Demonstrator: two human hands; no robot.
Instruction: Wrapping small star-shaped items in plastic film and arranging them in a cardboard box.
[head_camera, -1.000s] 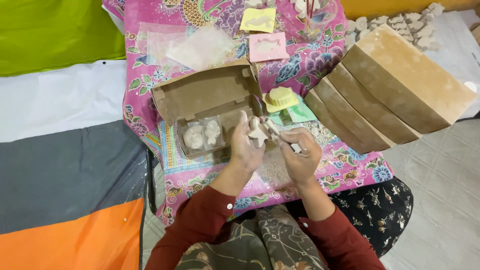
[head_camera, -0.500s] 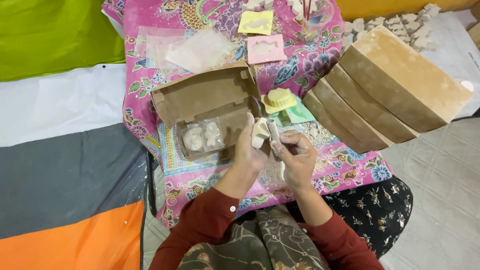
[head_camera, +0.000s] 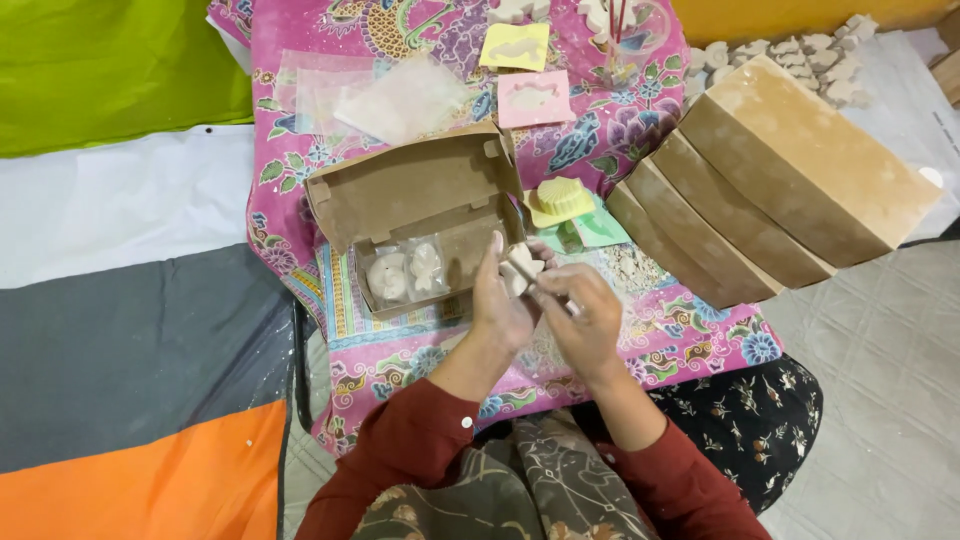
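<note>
Open brown cardboard box (head_camera: 415, 215) at the pink cloth's (head_camera: 300, 70) centre holds two pale pieces in clear wrap. Left hand (head_camera: 500, 300) clamps a small white carved figure (head_camera: 522, 268), long axis roughly upright. Right hand (head_camera: 585, 315) pinches closed just beside it. Tan slabs (head_camera: 800, 170) lean at the right edge.

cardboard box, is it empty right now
No, the open cardboard box holds two small pale figures wrapped in clear plastic in its lower tray, just left of the left hand.
</note>
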